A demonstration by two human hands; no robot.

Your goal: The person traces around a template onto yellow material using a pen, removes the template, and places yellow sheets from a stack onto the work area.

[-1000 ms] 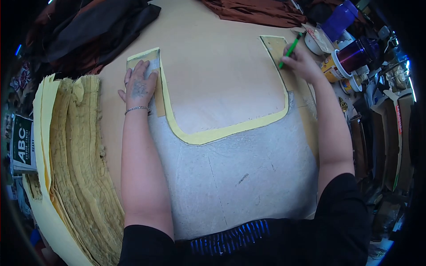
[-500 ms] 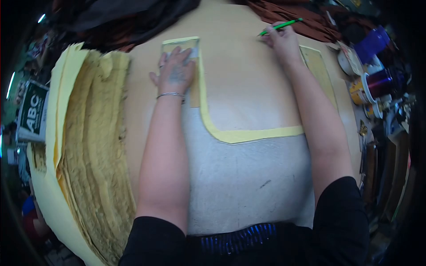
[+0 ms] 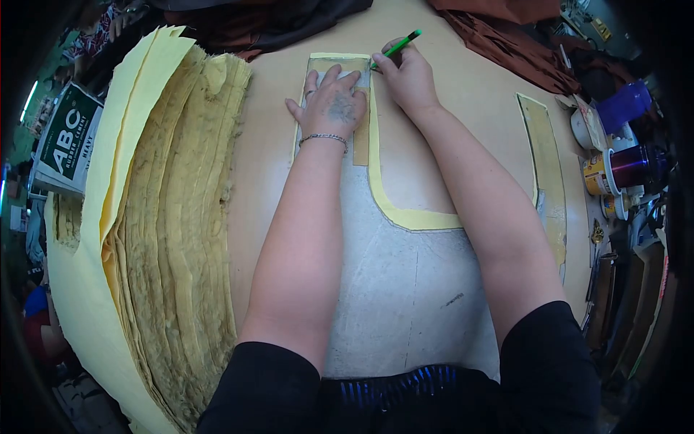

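Observation:
A grey sheet template (image 3: 390, 289) with a curved cut-out lies flat, a yellow border (image 3: 419, 219) showing along its inner edge. My left hand (image 3: 332, 107) rests palm down on the template's upper left arm, fingers spread. A green pen (image 3: 403, 45) is pinched in my right hand (image 3: 410, 78), slanting up to the right. The pen's tip is by the yellow edge near the top right corner of that arm, just right of my left fingers. My right forearm covers part of the template's right side; its other arm (image 3: 548, 145) shows beyond.
A thick stack of yellow sheets (image 3: 173, 239) stands at the left, beside an ABC rubber cement can (image 3: 70, 134). Dark cloth (image 3: 267, 25) and brown cloth (image 3: 506, 43) lie at the back. Tubs (image 3: 598, 172) and a purple container (image 3: 625, 101) line the right edge.
My right hand has moved left with the pen, from over the bare board to the template's left arm. The view has shifted; my left hand still lies on the template.

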